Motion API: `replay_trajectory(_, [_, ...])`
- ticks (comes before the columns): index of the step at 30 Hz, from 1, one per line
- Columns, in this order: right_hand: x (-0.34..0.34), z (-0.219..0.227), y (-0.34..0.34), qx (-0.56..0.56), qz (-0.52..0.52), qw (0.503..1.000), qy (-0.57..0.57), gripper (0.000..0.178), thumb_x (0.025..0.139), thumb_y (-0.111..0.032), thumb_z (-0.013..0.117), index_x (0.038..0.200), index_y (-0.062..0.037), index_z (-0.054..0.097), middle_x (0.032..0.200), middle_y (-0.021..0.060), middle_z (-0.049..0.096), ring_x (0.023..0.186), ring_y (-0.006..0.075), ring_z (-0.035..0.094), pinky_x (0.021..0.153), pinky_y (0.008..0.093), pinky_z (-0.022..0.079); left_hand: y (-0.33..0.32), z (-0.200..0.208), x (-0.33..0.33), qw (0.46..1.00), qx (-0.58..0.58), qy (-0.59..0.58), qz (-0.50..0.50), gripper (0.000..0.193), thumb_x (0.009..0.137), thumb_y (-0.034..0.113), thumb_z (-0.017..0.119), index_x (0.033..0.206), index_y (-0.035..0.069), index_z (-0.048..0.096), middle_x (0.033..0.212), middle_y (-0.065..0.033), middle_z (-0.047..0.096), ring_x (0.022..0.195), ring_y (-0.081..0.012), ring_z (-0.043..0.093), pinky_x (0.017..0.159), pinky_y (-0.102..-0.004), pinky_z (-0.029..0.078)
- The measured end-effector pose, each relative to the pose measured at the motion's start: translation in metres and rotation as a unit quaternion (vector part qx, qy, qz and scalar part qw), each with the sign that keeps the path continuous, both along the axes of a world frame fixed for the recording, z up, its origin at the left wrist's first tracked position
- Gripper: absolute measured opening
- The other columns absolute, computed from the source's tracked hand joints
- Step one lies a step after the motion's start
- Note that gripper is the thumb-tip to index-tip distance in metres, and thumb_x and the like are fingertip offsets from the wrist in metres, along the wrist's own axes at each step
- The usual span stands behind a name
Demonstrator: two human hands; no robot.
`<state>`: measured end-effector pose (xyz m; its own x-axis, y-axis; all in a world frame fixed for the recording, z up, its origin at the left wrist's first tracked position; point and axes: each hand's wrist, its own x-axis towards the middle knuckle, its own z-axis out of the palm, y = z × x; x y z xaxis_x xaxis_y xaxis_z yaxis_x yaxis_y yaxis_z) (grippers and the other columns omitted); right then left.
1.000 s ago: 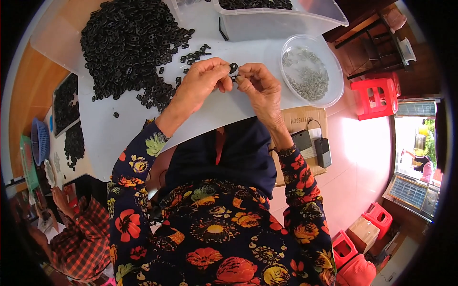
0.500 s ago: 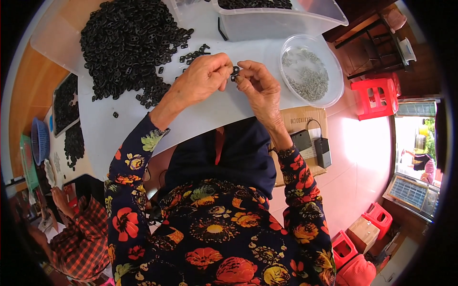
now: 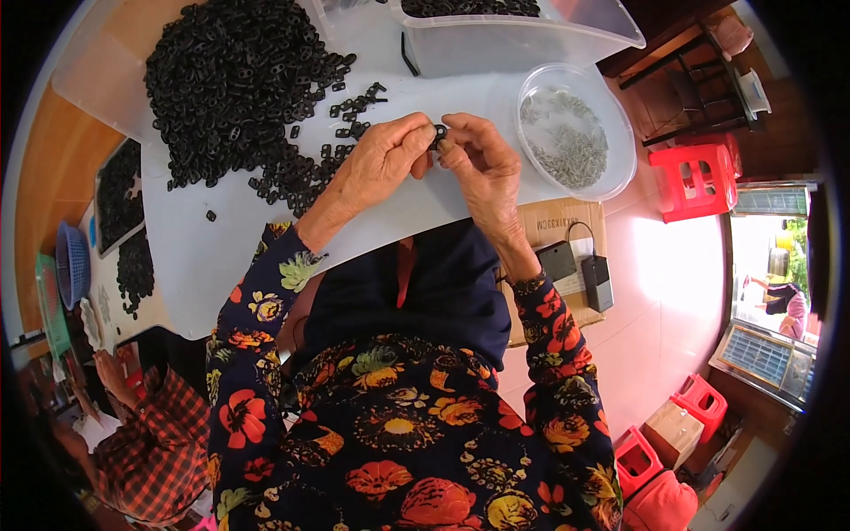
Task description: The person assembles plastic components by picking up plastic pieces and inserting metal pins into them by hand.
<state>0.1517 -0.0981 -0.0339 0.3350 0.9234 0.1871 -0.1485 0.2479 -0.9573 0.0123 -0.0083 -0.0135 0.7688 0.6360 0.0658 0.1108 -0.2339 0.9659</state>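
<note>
So both hands meet right over the white work surface (image 3: pixel 230 257), and the small black plastic piece (image 3: pixel 440 134) sits pinched exactly between them. The left hand (image 3: pixel 376 164) comes in from the left with thumb and forefinger closed on one end of it, the right hand (image 3: pixel 482 159) closes on the other end from the right, fingertips nearly touching each other. The piece is tiny and mostly covered by the fingers, so I can't really tell which way its long axis runs, though it looks like it spans left to right across the gap between the two grips. Neither hand is nearer, they share it about equally. The big heap of black pieces (image 3: pixel 235 80) lies up and to the left, on the left hand's side, with a few strays (image 3: pixel 354 102) trailing toward the fingers. The round clear bowl of small grey metal bits (image 3: pixel 567 142) sits just right of the right hand, so that one's the easy reach for the right side. A clear bin (image 3: pixel 531 40) stands behind, farther up the table.
</note>
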Motion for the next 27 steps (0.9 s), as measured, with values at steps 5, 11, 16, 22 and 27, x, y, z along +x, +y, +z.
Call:
replay_trajectory(5, [-0.004,-0.003,0.003,0.017,0.011,1.0,-0.021,0.032,0.083,0.004,0.064,0.114,0.001,0.056,0.086,0.002,0.06,0.078,0.0076,0.057,0.075,0.0225,0.048,0.0,0.001,0.0,1.0,-0.015,0.01,0.019,0.036,0.098,0.031,0.042,0.082,0.0,0.052,0.06,-0.0029,0.05,0.056,-0.0101,0.045,0.054,-0.0267,0.04])
replay_trajectory(11, [-0.008,-0.007,0.004,0.007,-0.007,0.997,-0.082,0.036,0.077,0.0,0.072,0.11,0.0009,0.057,0.076,-0.0005,0.058,0.069,0.0052,0.053,0.069,0.0217,0.047,-0.004,0.003,-0.001,0.998,-0.058,-0.011,0.021,0.033,0.097,0.029,0.043,0.084,0.0,0.053,0.064,-0.0001,0.047,0.056,-0.0089,0.043,0.052,-0.0243,0.039])
replay_trajectory(16, [-0.008,-0.012,0.003,-0.014,-0.036,0.988,-0.152,0.032,0.074,-0.002,0.075,0.102,-0.0007,0.06,0.069,-0.0002,0.056,0.062,0.0051,0.049,0.059,0.021,0.044,-0.006,0.006,-0.004,0.997,-0.061,0.037,0.019,0.032,0.096,0.027,0.044,0.079,0.001,0.05,0.062,0.0006,0.043,0.055,-0.0084,0.041,0.051,-0.0251,0.037])
replay_trajectory(22, [-0.006,-0.007,0.003,-0.003,-0.002,0.977,-0.213,0.03,0.072,-0.004,0.077,0.096,-0.0012,0.058,0.067,0.0018,0.055,0.06,0.0076,0.05,0.059,0.0233,0.045,0.002,0.002,-0.014,0.996,-0.07,0.039,-0.031,0.033,0.095,0.028,0.044,0.075,0.002,0.048,0.06,0.001,0.042,0.054,-0.0081,0.04,0.05,-0.025,0.036])
replay_trajectory(27, [-0.006,0.001,0.0,-0.002,0.018,0.974,-0.226,0.029,0.073,-0.002,0.076,0.094,-0.0013,0.057,0.069,0.0023,0.057,0.061,0.0085,0.051,0.06,0.0243,0.046,0.003,0.002,-0.019,0.995,-0.07,0.04,-0.054,0.034,0.096,0.029,0.044,0.075,0.002,0.049,0.059,0.0006,0.044,0.054,-0.0082,0.041,0.05,-0.0251,0.036])
